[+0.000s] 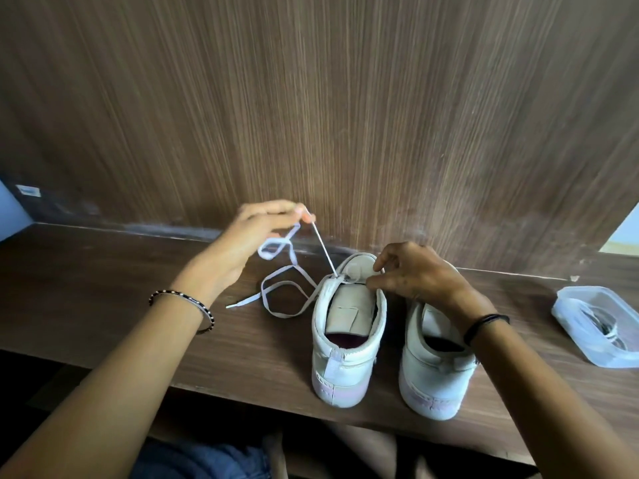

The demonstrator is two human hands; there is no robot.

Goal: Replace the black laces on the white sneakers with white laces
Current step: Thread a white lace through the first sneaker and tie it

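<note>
No text, label, brand or number can be read on anything in view.

Clear plastic container (600, 326) on wooden shelf (103, 288); wood-grain wall (345, 98) behind.

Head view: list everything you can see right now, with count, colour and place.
sneakers: two, white, side by side on the shelf, heels toward the camera
white lace: one, looped on the shelf left of the left sneaker, one end pulled up taut
plastic container: one, clear, far right on the shelf, contents unclear
shelf: one, dark wood, below a wood-grain wall panel
left hand: pinching the lace, raised
right hand: at the left sneaker's toe end
</note>
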